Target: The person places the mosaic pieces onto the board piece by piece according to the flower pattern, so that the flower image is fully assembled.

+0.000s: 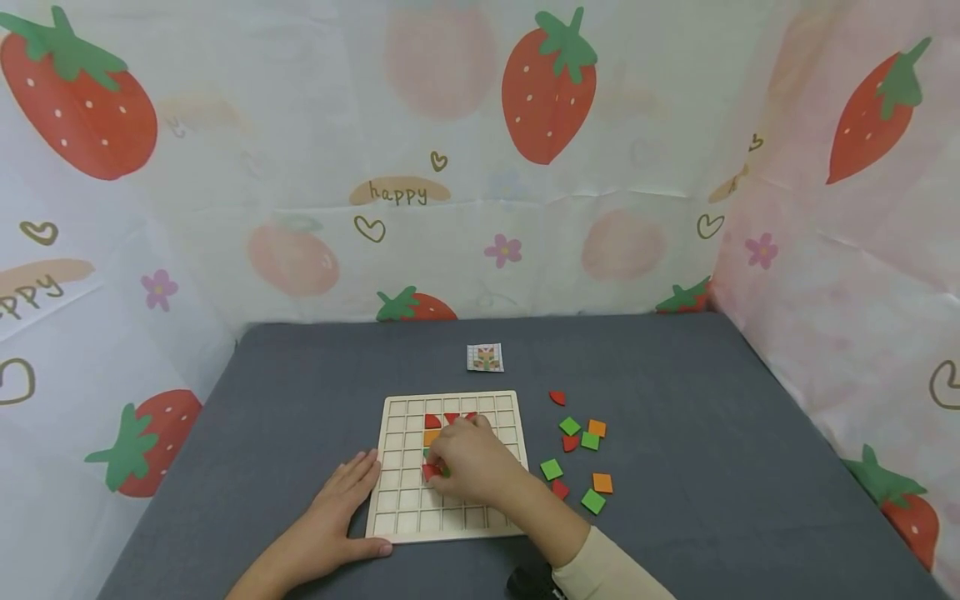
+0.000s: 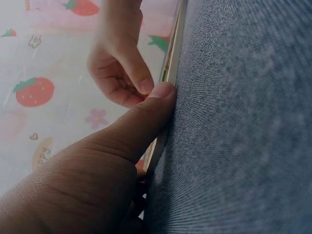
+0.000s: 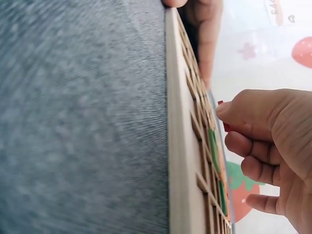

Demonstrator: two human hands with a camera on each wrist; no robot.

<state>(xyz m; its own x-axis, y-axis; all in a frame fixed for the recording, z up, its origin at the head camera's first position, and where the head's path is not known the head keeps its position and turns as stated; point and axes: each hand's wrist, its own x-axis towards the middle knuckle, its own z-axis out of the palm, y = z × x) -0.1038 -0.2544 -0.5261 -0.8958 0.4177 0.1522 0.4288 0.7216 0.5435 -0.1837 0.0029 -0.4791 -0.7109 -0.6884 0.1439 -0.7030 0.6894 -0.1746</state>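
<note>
Pale wooden square grid board (image 1: 408, 500) lies on the grey cloth-covered surface (image 1: 712, 500), my left grip (image 1: 337, 510) bracketing its corner with straight fingers, I judge against sliding, my right grip (image 1: 474, 462) pinching a small red piece (image 3: 227, 127).

Right hand (image 1: 476, 461): free air above grip. Left hand (image 1: 331, 512) bars way left; loose tiles (image 1: 591, 441) scatter right.
</note>
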